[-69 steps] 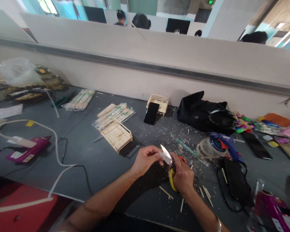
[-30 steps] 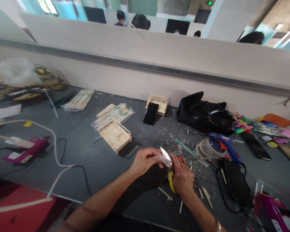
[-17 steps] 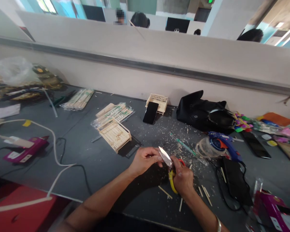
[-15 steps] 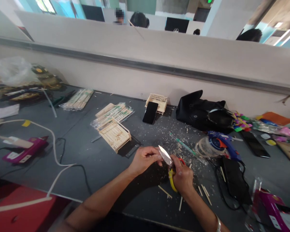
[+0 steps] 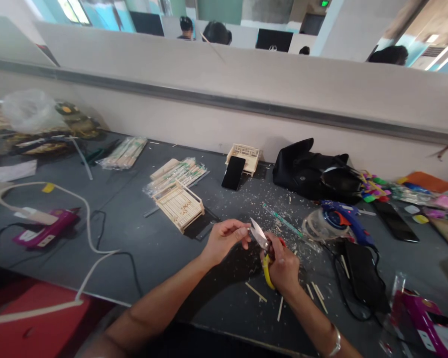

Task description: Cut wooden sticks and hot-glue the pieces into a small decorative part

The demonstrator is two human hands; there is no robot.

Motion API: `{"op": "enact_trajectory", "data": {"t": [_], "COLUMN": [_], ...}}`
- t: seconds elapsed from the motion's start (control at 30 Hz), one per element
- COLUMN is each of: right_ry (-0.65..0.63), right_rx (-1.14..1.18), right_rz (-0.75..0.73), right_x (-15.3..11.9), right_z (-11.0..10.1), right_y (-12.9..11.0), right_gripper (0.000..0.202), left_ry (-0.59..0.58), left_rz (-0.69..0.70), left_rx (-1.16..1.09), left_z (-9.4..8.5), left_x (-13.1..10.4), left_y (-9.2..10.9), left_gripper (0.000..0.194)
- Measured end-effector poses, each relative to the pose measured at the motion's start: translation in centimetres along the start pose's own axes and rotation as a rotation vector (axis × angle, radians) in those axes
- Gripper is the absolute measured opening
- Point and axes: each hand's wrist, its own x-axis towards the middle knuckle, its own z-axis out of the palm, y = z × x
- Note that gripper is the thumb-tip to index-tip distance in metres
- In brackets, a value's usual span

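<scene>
My right hand (image 5: 283,268) is wrapped round the handles of a pair of scissors (image 5: 260,235), one yellow and one red, with the blades pointing up and left. Thumb and fingers pinched, my left hand (image 5: 224,239) is right by the blade tips. A tiny pale bit shows at its fingertips, too small to name. Beneath and around both hands, pale clippings lie scattered on the dark table. Short wooden sticks (image 5: 316,293) rest beside my right wrist. Beyond my left hand stands a small slatted stick model (image 5: 179,206) with a raised rail.
A phone (image 5: 233,173) leans on a small stick-built bench (image 5: 248,155) at the back. Bagged sticks (image 5: 179,174) lie left of it. To the right are a black bag (image 5: 309,171), a blue glue gun (image 5: 349,221) and a tape roll (image 5: 321,226). A white cable (image 5: 87,214) crosses the left side.
The scissor blades look slightly farther apart. Both hands stay in nearly the same place, while the whole view has shifted a little.
</scene>
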Motion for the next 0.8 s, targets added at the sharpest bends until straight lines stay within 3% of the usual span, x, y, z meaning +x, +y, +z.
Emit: {"op": "enact_trajectory", "data": {"t": [0.2,0.57,0.8], "right_ry": [0.021,-0.07,-0.115], "right_rx": [-0.049,-0.126,-0.126], "right_rz": [-0.061,-0.038,0.06], "right_x": [0.2,0.1,0.1], "right_z": [-0.2,0.1,0.0], "right_y": [-0.2,-0.3,-0.4], "right_gripper": [0.032,0.044,0.037], "left_ry": [-0.05,0.02,-0.014], "left_rz": [-0.038,-0.068,-0.067], "left_rx": [-0.108,-0.232,-0.211], "left_z": [0.7,1.5,1.6], "left_x": [-0.3,-0.6,-0.7], "left_y": [-0.4,-0.7,-0.5], "left_gripper": [0.042,0.029,0.031]}}
